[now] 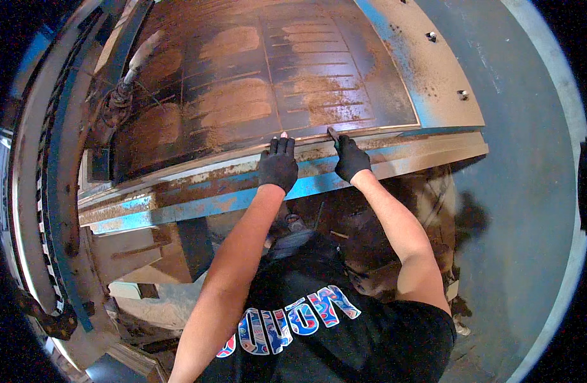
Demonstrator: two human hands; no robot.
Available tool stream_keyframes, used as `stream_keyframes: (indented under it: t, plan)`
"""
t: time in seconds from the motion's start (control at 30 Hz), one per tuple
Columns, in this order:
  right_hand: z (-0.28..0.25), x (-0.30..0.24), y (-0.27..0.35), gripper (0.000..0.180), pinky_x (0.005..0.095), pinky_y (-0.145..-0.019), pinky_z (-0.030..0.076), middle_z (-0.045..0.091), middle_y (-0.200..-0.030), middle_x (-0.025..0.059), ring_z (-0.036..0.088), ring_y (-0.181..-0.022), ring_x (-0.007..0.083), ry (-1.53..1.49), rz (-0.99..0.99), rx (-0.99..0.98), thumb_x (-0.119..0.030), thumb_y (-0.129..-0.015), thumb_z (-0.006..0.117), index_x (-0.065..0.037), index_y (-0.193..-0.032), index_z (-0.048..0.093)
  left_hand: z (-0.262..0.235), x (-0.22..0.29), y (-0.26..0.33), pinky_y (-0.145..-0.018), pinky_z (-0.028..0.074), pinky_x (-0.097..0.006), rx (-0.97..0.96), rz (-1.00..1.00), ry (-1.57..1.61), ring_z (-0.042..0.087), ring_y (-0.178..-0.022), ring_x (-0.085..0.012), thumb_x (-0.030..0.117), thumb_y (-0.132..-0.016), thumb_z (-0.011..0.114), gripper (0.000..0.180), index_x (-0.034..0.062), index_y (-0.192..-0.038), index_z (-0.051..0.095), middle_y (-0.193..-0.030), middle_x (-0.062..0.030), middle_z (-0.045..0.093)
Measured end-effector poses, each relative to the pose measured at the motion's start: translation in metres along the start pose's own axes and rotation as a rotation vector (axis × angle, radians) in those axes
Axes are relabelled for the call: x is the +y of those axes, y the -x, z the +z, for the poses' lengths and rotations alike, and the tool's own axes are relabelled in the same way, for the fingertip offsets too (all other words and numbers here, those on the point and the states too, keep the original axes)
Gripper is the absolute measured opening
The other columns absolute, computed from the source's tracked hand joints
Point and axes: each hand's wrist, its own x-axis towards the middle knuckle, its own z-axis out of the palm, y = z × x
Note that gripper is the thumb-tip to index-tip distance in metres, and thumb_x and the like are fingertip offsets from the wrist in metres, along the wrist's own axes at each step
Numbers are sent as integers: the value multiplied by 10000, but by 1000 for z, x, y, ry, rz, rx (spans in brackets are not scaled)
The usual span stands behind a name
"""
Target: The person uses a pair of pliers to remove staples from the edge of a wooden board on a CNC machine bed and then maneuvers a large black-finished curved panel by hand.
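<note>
My left hand [279,168], in a black glove with bare fingertips, lies with its fingers stretched out over the near edge of a large, dirt-coated metal table [207,156]. To its right, my right hand [353,159], gloved in black too, is at the same edge with its fingers curled. A short dark piece [332,133] juts from the right hand onto the panel's rim; whether it is a thin tool or a gloved finger I cannot tell. Brown dust [239,102] covers much of the dark, grooved panel [306,70].
A dusty rod-like fitting [122,96] stands at the panel's left. Farther left runs a dark cable chain [43,210]. Small knobs [463,95] sit on the tan right border. A blue-and-tan beam [242,199] runs along the front, with grey floor [530,210] at right.
</note>
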Motion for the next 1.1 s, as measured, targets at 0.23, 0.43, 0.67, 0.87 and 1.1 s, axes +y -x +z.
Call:
stream_keyframes:
  t: [0.23,0.43,0.67,0.87,1.1]
  plan:
    - [-3,2,4,658,470,-818,471,515,-1191,221,566,-987,403,-1,-105,48,-161,-712,656,-80,-1274,323,-1,-1,-6,-929,418,-446,-106,-30,-13,399,-1259,-305,226,-808,501,534,80,-1314,408,-1408,-135,365]
    - [-11,-5,6,793,474,-877,455,433,-1313,183,527,-1067,391,-33,-30,-85,-238,-725,643,-240,-1409,243,-1,-2,-4,-925,421,-444,-112,-47,-1,402,-1259,-308,251,-826,491,530,95,-1325,404,-1413,-141,359]
    - [-4,10,3,943,436,-958,417,317,-1410,210,449,-1188,392,-243,-23,-157,-430,-682,723,-218,-1432,192,-8,3,-3,-969,380,-453,-198,-69,43,351,-1295,-297,203,-823,480,534,75,-1328,364,-1449,-118,305]
    - [10,21,-5,1053,357,-1078,279,156,-1480,206,206,-1359,331,-365,-47,-229,-462,-646,751,-203,-1455,128,-2,-6,2,-943,410,-444,-156,-35,3,374,-1276,-306,240,-816,492,560,87,-1339,365,-1444,-131,305]
    - [27,58,-21,380,228,-465,278,389,-717,-26,341,-527,73,-1211,80,-481,13,-727,537,-126,-1075,472,-10,0,-1,-920,436,-440,-203,-54,33,382,-1265,-313,224,-809,510,566,87,-1338,363,-1446,-130,299]
